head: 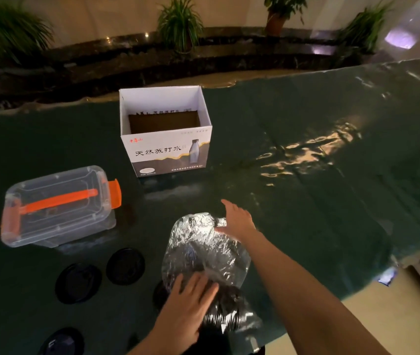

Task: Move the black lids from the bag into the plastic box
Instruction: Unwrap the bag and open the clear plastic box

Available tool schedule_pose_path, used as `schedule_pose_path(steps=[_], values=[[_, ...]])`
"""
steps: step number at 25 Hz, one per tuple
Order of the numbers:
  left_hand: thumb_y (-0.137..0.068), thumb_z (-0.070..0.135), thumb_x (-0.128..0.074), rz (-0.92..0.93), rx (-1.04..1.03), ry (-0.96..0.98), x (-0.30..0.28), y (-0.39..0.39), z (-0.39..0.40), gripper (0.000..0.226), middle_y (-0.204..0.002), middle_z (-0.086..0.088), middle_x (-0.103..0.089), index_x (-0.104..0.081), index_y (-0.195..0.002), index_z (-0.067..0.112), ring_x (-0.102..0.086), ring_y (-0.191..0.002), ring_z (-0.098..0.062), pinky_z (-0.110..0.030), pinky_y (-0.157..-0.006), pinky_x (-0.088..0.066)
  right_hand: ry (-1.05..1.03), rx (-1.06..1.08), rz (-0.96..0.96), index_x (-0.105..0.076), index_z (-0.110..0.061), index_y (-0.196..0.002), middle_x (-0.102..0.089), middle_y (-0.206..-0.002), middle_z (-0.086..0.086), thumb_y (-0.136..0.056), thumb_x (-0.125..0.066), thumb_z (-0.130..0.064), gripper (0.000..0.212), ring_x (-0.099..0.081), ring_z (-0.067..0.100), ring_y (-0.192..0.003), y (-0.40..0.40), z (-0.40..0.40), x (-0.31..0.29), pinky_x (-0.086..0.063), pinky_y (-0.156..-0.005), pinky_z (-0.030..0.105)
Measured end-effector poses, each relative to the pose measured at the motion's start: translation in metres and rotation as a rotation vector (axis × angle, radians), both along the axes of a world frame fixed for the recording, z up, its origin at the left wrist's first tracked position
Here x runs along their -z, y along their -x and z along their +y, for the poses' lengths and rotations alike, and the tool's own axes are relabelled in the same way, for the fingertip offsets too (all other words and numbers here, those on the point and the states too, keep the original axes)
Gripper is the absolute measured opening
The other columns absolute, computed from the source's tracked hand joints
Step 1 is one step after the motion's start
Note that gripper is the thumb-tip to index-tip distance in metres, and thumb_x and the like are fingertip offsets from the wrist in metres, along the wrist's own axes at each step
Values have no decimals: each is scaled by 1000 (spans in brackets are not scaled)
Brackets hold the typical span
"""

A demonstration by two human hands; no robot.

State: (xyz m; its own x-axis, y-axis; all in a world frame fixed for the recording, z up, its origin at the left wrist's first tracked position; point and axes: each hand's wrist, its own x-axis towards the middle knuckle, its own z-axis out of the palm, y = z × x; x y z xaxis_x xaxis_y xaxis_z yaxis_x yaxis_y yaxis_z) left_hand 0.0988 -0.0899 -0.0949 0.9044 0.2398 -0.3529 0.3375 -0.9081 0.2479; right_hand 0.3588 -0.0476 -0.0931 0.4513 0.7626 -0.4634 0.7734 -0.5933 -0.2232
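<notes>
A crinkled clear plastic bag (pixel 203 254) lies on the dark table (pixel 306 155), with black lids showing through its near end. My left hand (pixel 188 301) rests flat on the bag's near part, fingers spread. At the bag's far end, my right hand (pixel 237 221) is open with fingers apart, touching or just above the plastic. Two black lids (pixel 125 266) (pixel 78 283) lie loose on the table left of the bag; a third dark lid (pixel 63 342) sits at the bottom edge. The clear plastic box (pixel 58 208) with an orange handle and latches stands at the left, its lid on.
An open white cardboard box (pixel 165 131) with printed writing stands behind the bag, in the middle of the table. The table's right edge runs diagonally past my right arm, with pale floor beyond. Potted plants line a dark ledge at the back.
</notes>
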Motion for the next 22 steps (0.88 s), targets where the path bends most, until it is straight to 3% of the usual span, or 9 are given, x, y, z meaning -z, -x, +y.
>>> schedule_pose_path(steps=[2,4,7,9,11,13,16,18,22], values=[[-19,59,-85,69,26,33,5,-9,0,124,-121,-11,-66,-51,-132,20,-65,-106,-26,-59,-87,-51,84,-10,58,-37,-15,-141,-61,-127,10,-81,-68,-46,74,-57,31,-117,3,8,17,-41,-104,46],[-23,53,-87,105,43,-15,6,-16,-1,117,-106,-6,-69,-52,-130,21,-68,-92,-23,-59,-90,-48,88,-72,103,-63,-13,-117,-69,-112,9,-89,-56,-36,37,-64,28,-103,5,5,23,-51,-92,41],[-37,44,-84,29,137,-62,-13,-18,5,98,-102,-3,-68,-54,-129,25,-66,-90,-21,-54,-85,-54,-6,-106,106,-67,-13,-95,-72,-96,6,-96,-43,-20,25,-69,21,-87,-5,-10,10,-54,-78,30],[-49,38,-82,-65,231,-134,-33,-20,24,88,-109,-2,-67,-52,-131,27,-65,-98,-21,-56,-91,-50,-108,96,182,-62,-20,-79,-70,-75,-2,-97,-42,-20,27,-67,11,-65,-23,-28,-9,-50,-62,22],[-59,24,-82,-112,380,-270,-58,-26,59,96,-132,-3,-57,-36,-143,26,-55,-120,-25,-63,-104,-35,-259,410,273,-59,-19,-70,-65,-59,-3,-97,-47,-21,29,-61,7,-49,-40,-54,-24,-46,-52,21],[-65,12,-79,-35,572,-435,-81,-45,107,108,-153,-5,-34,-16,-150,26,-31,-140,-28,-68,-111,-14,-395,669,351,-59,-13,-67,-61,-53,0,-96,-52,-20,31,-57,10,-42,-44,-79,-29,-44,-47,22],[-69,6,-77,117,784,-663,-90,-84,162,112,-161,-4,-11,-4,-152,25,-4,-148,-27,-66,-110,10,-459,967,500,-61,-6,-72,-63,-58,9,-95,-54,-21,29,-57,19,-44,-19,-108,0,-47,-47,28],[-71,8,-77,148,926,-791,-86,-102,182,111,-162,-3,-8,-4,-152,25,3,-148,-28,-64,-109,13,-456,1119,597,-63,-4,-77,-64,-64,15,-95,-55,-22,27,-60,24,-50,9,-118,25,-53,-51,35],[-74,7,-74,119,1091,-934,-66,-117,192,107,-162,-4,1,-3,-152,23,9,-147,-30,-63,-111,11,-452,1388,752,-61,-4,-74,-64,-62,15,-96,-51,-12,26,-59,23,-49,54,-125,52,-47,-50,28]])
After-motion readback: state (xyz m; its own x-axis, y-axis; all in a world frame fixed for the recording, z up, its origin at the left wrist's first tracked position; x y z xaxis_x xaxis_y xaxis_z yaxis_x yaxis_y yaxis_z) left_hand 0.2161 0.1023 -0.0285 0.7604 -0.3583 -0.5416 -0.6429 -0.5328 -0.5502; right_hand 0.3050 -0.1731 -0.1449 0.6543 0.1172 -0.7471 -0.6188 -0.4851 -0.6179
